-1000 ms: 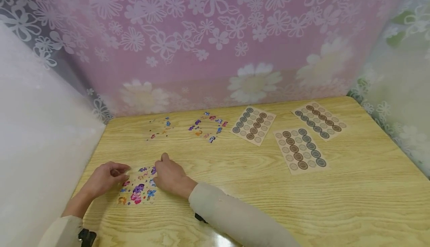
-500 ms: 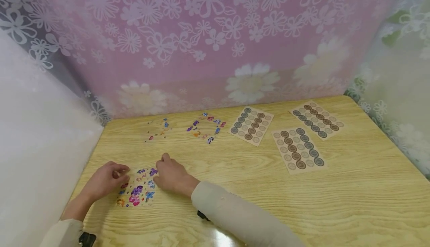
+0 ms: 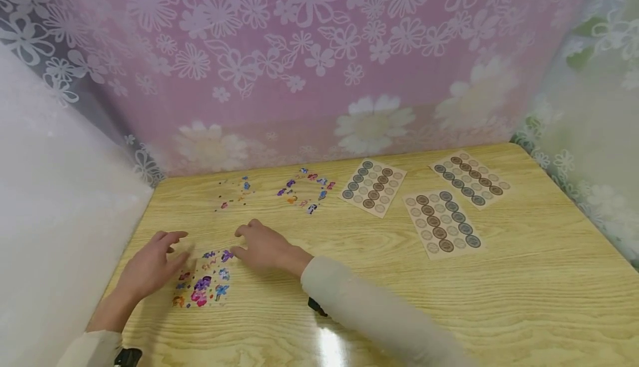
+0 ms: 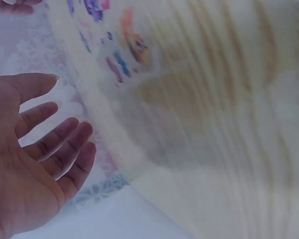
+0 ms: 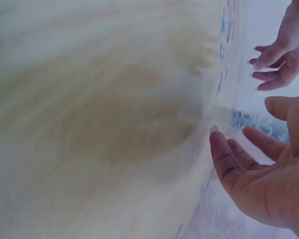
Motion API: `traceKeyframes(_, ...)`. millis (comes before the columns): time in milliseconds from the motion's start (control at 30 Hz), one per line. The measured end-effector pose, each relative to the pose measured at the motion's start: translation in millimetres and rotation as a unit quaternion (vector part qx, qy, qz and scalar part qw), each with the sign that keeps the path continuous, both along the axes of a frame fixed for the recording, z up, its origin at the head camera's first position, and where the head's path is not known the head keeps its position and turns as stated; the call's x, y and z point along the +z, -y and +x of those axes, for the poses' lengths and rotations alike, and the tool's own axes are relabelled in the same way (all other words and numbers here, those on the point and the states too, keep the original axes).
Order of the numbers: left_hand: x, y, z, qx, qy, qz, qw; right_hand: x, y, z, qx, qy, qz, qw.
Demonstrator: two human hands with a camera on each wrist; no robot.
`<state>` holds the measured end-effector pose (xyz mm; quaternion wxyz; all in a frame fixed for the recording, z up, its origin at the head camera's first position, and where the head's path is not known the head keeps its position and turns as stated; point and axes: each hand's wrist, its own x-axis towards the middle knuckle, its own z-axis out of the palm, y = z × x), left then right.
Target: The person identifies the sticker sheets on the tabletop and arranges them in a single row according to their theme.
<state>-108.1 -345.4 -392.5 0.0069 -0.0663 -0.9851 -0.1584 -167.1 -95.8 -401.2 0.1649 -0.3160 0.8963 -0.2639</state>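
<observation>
Perhaps, with our left hand (image 3: 148, 266) and right hand (image 3: 268, 247) loosely spread, holding nothing, we could skew the sticker sheet (image 3: 203, 285) by brushing its edge.

Left hand (image 3: 147, 270), lower left of frame: thumb and fingertips, close together half a second ago, now spread apart, fingers reaching higher in frame. Right hand (image 3: 269, 248), just below and left of frame center: fingers, earlier bunched at upper right corner of sticker sheet (image 3: 202, 284), now loosened and parted from thumb; hand shifted rightward, uncovering more of sheet's right side. Right sleeve (image 3: 354, 292) moved rightward too, toward bottom center of frame.
</observation>
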Motion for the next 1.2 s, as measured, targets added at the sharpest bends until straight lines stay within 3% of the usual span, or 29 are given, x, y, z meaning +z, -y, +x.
traceKeyframes(200,4.8,-12.4,-4.6,-0.005,-0.025,-0.013,0.9996,5.9,-25.2,-21.3,0.02,-0.045,0.019,0.9986)
traceKeyframes(500,6.5,-34.5,-15.9,-0.025,-0.097,-0.03,0.9945,15.5,-68.7,-49.1,0.035,-0.1,0.082,0.991)
traceKeyframes(833,6.0,-66.7,-33.2,-0.057,-0.094,-0.049,0.9927,14.8,-107.7,-73.5,0.028,-0.198,0.158,0.9669)
traceKeyframes(1200,1.6,-102.5,-58.5,-0.076,-0.076,-0.065,0.992,5.8,-140.0,-96.8,-0.027,-0.177,0.168,0.9695)
